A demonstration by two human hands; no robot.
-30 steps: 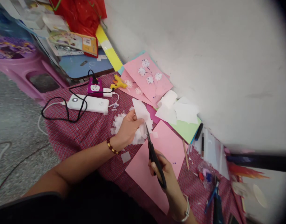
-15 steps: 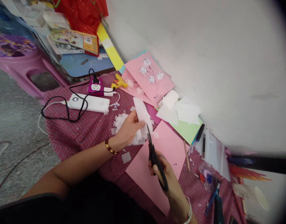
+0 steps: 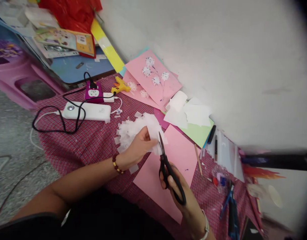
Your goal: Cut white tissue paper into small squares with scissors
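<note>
My left hand (image 3: 137,146), with a beaded bracelet at its wrist, pinches a piece of thin white paper (image 3: 155,136) between thumb and fingers. My right hand (image 3: 178,188) grips black-handled scissors (image 3: 166,163) by the loops. Their blades are parted and point up at the paper's right edge, close to my left thumb. Beneath and beside my left hand spreads a heap of small white paper pieces (image 3: 127,130); the held paper partly blends into it. Under the scissors lies a pink sheet (image 3: 153,181) on the checked tablecloth (image 3: 75,143).
Pink cards with white dotted flowers (image 3: 156,75) lean near the wall, beside a yellow glue gun (image 3: 120,85). A white power bank (image 3: 87,111) with looped cables lies left. Torn white paper (image 3: 177,110) rests on a green sheet (image 3: 197,135). A wooden stick (image 3: 198,160) lies right.
The long white strip no longer stands up above my left hand; the paper there now appears lower and shorter. The scissor blades have spread apart. The whole view has shifted slightly.
</note>
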